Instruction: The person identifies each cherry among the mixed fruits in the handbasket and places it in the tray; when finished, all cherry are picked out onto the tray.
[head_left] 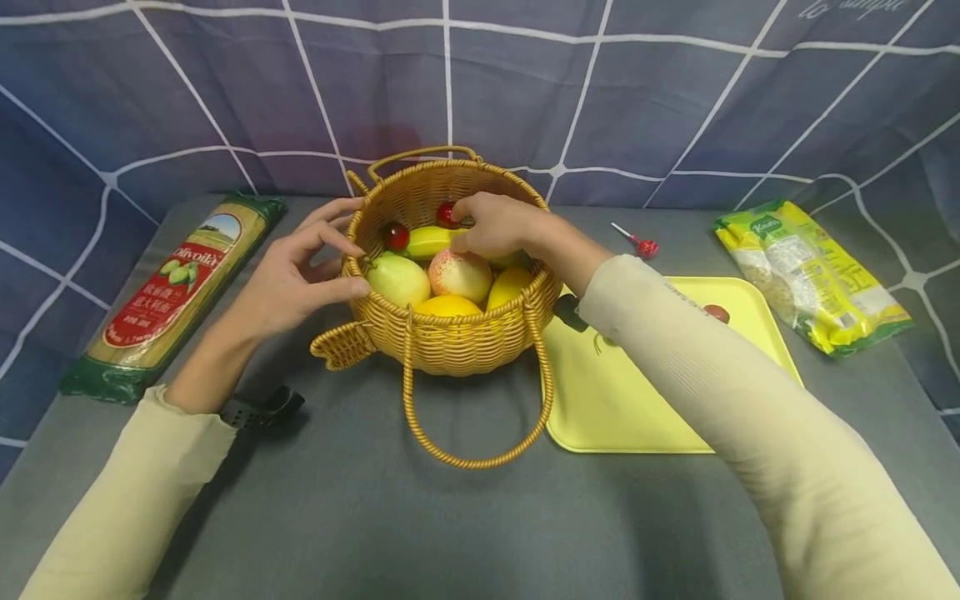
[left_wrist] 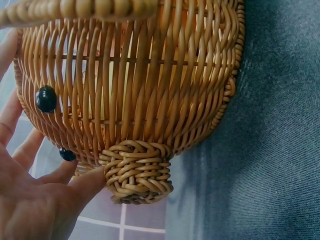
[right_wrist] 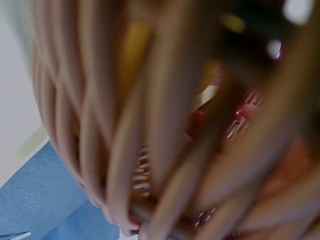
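Note:
A woven wicker basket (head_left: 465,354) holds fruit: a peach (head_left: 459,275), a green pear (head_left: 397,281), a banana (head_left: 431,243), yellow fruit (head_left: 447,307) and dark red cherries (head_left: 395,236). My left hand (head_left: 300,262) rests at the basket's left rim, fingers spread and bent a little. In the left wrist view its thumb lies against the woven snout (left_wrist: 137,172). Over the right rim, my right hand (head_left: 498,223) reaches inside. Its fingertips touch a second red cherry (head_left: 447,214) by the back wall; whether they pinch it is unclear. The right wrist view is mostly blurred wicker.
A yellow tray (head_left: 637,408) on the right holds a small red fruit (head_left: 716,312), partly behind my sleeve. A lollipop (head_left: 645,247) lies behind it. At the far right is a green-yellow food packet (head_left: 813,275); a spaghetti pack (head_left: 176,292) lies left. One basket handle (head_left: 480,462) hangs forward.

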